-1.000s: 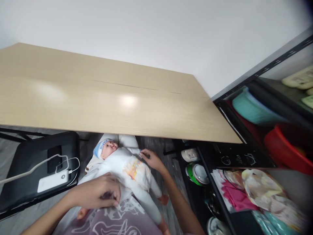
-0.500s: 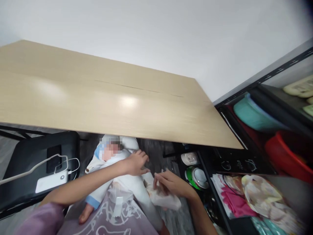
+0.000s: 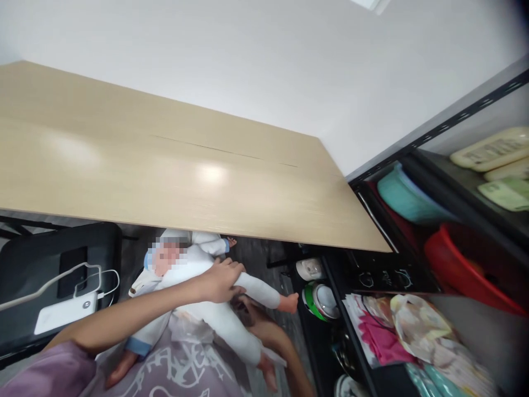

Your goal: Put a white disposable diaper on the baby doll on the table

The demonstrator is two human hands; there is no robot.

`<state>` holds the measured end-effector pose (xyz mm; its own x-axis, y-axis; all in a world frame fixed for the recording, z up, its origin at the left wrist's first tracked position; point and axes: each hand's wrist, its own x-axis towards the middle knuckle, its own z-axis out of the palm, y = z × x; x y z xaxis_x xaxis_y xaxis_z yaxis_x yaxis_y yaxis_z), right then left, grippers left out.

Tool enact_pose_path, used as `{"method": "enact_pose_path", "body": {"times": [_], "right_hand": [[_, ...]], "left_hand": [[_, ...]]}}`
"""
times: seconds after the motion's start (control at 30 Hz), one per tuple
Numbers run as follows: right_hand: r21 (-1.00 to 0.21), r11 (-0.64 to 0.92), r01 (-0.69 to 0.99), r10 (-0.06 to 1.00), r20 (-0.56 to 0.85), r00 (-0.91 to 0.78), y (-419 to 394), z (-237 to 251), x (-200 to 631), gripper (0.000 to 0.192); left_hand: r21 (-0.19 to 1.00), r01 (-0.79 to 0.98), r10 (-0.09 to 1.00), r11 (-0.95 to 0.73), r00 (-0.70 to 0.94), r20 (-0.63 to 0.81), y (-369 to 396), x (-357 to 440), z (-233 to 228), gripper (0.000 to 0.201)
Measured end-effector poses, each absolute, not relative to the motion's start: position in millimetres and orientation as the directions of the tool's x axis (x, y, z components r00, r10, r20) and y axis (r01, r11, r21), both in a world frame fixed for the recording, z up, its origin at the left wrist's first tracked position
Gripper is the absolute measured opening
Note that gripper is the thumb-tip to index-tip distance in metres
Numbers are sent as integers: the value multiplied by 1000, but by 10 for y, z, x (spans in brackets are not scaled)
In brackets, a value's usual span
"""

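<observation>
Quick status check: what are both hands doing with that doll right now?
Left hand gripping the doll at its raised leg. Right hand mostly hidden beneath the doll, grip unclear. Table edge overhangs the doll's head.

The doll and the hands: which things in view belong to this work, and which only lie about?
In use:
- doll in white clothes
- left hand, gripping the doll's raised leg
- right hand, mostly hidden under the doll

Lying about:
- white power bank on the black chair
- wooden table
- red basin on the shelf
</observation>
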<state>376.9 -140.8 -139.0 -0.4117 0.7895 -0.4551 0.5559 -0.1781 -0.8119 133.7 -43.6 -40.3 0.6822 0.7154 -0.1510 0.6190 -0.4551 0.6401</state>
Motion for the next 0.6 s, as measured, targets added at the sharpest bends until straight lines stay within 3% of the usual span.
{"method": "enact_pose_path", "body": {"times": [0.1,0.17,0.43,0.6], "right_hand": [[-798,-188,573,707,-515,-485,-1301,-1313,3742,24],[-764,-173,621,711,-533,-458,-1276,-1255,3771,15],[-741,-132,659,759,-503,-414,-1459,-1046,3874,44],[-778,-279,563,693,-569,-443,-1610,-1076,3833,47]], "left_hand": [[689,573,738,-444,670,-82,-470,1164,-222,30],[732,529,749,-429,661,-39,-505,1032,-119,28],[808,441,791,-391,610,50,-725,560,175,32],[823,426,801,-377,596,58,-839,430,237,37]]}}
